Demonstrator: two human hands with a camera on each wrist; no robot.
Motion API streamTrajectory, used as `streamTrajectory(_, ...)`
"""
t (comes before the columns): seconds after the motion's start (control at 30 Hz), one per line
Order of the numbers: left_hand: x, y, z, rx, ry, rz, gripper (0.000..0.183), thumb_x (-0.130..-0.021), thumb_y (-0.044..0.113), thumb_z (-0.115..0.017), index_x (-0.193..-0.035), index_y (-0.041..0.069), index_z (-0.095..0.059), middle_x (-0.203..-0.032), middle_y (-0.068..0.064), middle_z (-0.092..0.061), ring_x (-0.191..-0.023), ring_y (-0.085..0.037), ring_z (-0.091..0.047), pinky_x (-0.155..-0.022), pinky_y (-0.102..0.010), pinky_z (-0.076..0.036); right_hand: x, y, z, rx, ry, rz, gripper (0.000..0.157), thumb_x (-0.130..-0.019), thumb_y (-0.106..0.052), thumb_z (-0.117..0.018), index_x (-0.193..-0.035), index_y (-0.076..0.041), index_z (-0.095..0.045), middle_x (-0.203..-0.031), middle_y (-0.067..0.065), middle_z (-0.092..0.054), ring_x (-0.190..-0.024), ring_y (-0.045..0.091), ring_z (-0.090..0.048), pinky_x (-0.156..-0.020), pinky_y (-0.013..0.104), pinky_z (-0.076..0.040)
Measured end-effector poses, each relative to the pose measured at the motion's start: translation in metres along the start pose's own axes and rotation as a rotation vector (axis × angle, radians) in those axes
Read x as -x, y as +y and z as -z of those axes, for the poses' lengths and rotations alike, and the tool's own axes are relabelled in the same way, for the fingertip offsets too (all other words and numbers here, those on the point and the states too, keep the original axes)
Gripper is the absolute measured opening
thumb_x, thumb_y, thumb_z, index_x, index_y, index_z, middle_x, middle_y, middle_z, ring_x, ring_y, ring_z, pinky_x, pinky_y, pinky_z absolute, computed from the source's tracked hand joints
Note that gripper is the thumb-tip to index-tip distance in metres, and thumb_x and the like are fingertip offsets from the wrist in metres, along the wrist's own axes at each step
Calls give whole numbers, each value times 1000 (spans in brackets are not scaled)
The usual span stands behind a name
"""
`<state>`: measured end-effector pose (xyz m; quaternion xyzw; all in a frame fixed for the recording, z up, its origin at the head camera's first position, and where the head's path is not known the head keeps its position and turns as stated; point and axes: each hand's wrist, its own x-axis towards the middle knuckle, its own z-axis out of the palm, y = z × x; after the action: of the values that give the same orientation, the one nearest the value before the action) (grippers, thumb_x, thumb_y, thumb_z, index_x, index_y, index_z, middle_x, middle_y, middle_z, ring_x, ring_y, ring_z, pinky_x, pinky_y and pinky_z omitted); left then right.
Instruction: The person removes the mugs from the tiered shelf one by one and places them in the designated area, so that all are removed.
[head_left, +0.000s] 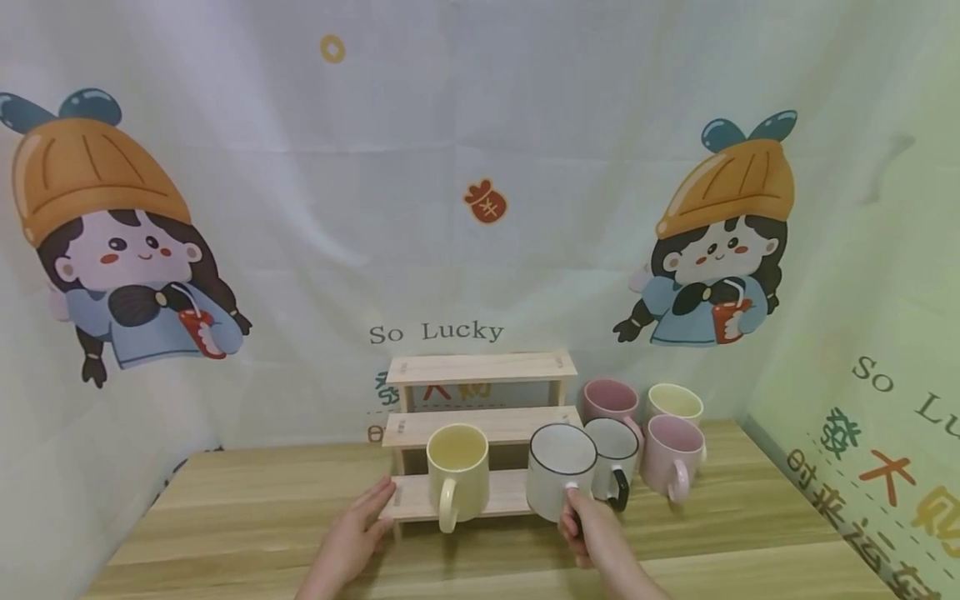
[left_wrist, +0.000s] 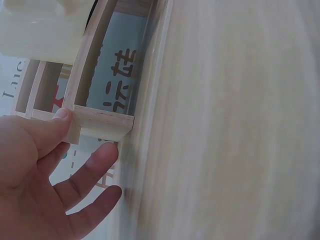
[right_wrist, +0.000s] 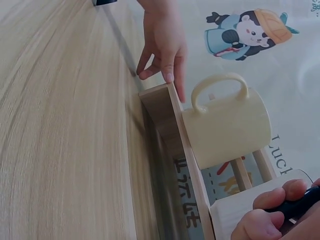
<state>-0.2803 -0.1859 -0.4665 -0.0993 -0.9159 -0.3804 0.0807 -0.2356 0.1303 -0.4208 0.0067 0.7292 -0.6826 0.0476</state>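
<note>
Before you, a wooden table [head_left: 247, 508] carries four mugs at its right rear. A pink mug [head_left: 609, 400] and a pale yellow mug [head_left: 675, 404] stand behind. A white mug with a black handle [head_left: 617, 454] and a second pink mug [head_left: 671, 458] stand in front. They appear to touch, though your view leaves this uncertain. Behind hangs a printed cloth [head_left: 480, 167] with a cartoon girl at left [head_left: 112, 242], another at right [head_left: 716, 242], and the words "So Lucky" [head_left: 435, 332] between them.

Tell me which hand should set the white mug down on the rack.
Right. The right hand already grips the white mug by its handle; the left hand only touches the rack corner.
</note>
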Motion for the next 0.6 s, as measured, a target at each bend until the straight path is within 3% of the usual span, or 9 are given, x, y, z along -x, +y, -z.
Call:
streamTrajectory(0.13, -1, 0, -1, 9, -9, 16, 50, -90, 7, -61, -138, 6, -49, -150, -11, -39, -57, -5, -54, -95, -48, -49, 2, -1, 5, -5, 6, -6, 45, -99, -30, -31, -57, -13, -35, -52, -5, -35, -44, 7, -24, -39, 16, -20)
streamTrajectory(0.43, 0, 1, 0, 29, -17, 34, 51, -90, 6, -61, -139, 6, -48, -151, -10, -39, -53, -7, -53, -75, -28, -52, 8, -6, 16, -10, 58, -16, 47, -100, -29, -30, -56, -12, -32, -51, -4, -33, -43, 7, -21, -38, 16, -18)
streamTrajectory(0.6, 0, 1, 0, 17, -17, 34, 51, -90, 7, -61, -139, 7, -48, -151, -9, -39, -53, -8, -53, -77, -32, -53, 13, -9, 26, -30, 100, -19, 47, -100, -28, -30, -56, -12, -32, -52, -3, -34, -43, 6, -21, -39, 15, -18)
